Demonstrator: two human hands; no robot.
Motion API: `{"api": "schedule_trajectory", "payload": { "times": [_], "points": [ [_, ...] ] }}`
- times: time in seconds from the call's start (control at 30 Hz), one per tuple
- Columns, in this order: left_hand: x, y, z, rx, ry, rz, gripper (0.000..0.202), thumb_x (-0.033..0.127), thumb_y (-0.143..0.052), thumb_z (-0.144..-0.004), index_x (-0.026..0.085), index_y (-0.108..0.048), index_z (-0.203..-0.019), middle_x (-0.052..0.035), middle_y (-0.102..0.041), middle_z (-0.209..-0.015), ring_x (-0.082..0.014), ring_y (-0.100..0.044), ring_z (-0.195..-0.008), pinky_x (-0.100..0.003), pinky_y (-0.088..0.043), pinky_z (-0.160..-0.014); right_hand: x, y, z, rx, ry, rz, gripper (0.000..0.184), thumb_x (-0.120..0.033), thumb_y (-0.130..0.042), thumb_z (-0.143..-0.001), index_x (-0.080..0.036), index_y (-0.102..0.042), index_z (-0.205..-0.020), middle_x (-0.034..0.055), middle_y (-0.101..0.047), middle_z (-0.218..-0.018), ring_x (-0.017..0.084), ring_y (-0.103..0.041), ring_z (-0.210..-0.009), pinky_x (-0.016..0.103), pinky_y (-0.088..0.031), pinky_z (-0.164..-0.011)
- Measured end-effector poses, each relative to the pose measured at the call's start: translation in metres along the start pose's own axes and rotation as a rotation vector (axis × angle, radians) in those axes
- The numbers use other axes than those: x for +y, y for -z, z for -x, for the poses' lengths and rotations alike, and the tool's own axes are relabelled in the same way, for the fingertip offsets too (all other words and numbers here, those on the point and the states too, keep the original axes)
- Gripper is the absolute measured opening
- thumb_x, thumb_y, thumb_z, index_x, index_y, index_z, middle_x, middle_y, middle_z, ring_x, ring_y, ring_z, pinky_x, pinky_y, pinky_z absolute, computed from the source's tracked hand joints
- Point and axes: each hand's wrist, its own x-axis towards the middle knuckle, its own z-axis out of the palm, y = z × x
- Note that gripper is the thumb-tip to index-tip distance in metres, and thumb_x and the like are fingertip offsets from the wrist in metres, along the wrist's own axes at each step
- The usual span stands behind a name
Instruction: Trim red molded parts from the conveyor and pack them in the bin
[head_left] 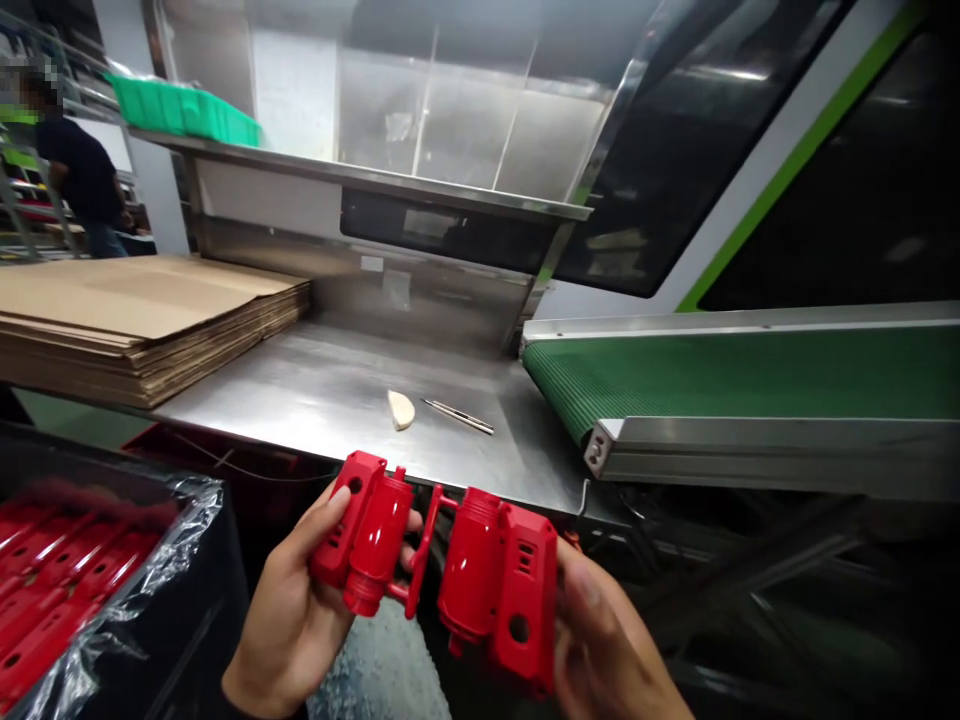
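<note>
Two glossy red plastic molded housings are held up in front of the steel table's near edge. My left hand [304,590] is closed around the left housing [379,530], its thumb on the outer face. A thin red sprue [424,555] lies between the two parts and joins the left one near its lower end. My right hand [600,640] grips the right housing [472,565] by its outer side, partly hidden behind it. On the table [300,400] beyond them rest a cream half-round piece [400,410] and slim metal tweezers [459,415].
Stacked flat cardboard [142,310] covers the table's left. A green conveyor belt [750,375] stands at right. At lower left, a plastic-lined box [202,540] holds several red parts [75,580]. A green bin [180,108] sits on the shelf. A person [82,170] stands far left.
</note>
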Motion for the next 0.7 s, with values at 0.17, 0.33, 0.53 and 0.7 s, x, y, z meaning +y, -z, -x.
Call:
{"api": "schedule_trajectory", "payload": {
  "times": [0.17, 0.33, 0.53, 0.7],
  "points": [
    [0.003, 0.005, 0.0, 0.003, -0.019, -0.049, 0.028, 0.025, -0.063, -0.086, 0.008, -0.072, -0.106, -0.0184, -0.077, -0.093, -0.0308, -0.074, -0.081, -0.042, -0.063, -0.074, 0.002, -0.011, -0.004, 0.051, -0.022, -0.074, 0.037, -0.04, -0.065, -0.087, -0.022, -0.064, -0.119, 0.009, -0.073, -0.106, 0.023, -0.07, -0.092, 0.032, -0.056, -0.076],
    [0.005, 0.007, -0.003, 0.084, -0.021, -0.047, 0.025, 0.023, -0.062, -0.086, 0.006, -0.073, -0.1, -0.019, -0.076, -0.09, -0.0325, -0.074, -0.076, -0.041, -0.063, -0.063, 0.005, -0.012, -0.009, 0.021, -0.028, -0.12, 0.034, -0.039, -0.06, -0.091, -0.021, -0.064, -0.12, 0.0085, -0.073, -0.1, 0.022, -0.07, -0.09, 0.032, -0.056, -0.074],
    [0.008, 0.013, -0.007, 0.126, -0.072, -0.096, 0.015, 0.019, -0.06, -0.087, 0.013, -0.073, -0.093, -0.0124, -0.077, -0.095, -0.0266, -0.074, -0.074, -0.038, -0.064, -0.061, 0.009, -0.01, -0.019, -0.056, -0.04, -0.139, 0.03, -0.039, -0.055, -0.094, -0.021, -0.066, -0.115, 0.008, -0.072, -0.104, 0.018, -0.07, -0.082, 0.025, -0.056, -0.065],
    [0.012, 0.019, -0.007, 0.16, -0.064, -0.106, 0.016, 0.018, -0.06, -0.087, 0.014, -0.072, -0.095, -0.0109, -0.077, -0.094, -0.0261, -0.074, -0.074, -0.036, -0.064, -0.058, 0.011, -0.012, -0.018, -0.049, -0.026, -0.145, 0.031, -0.04, -0.056, -0.094, -0.019, -0.064, -0.115, 0.0084, -0.072, -0.101, 0.016, -0.069, -0.08, 0.024, -0.055, -0.067]
  ]
}}
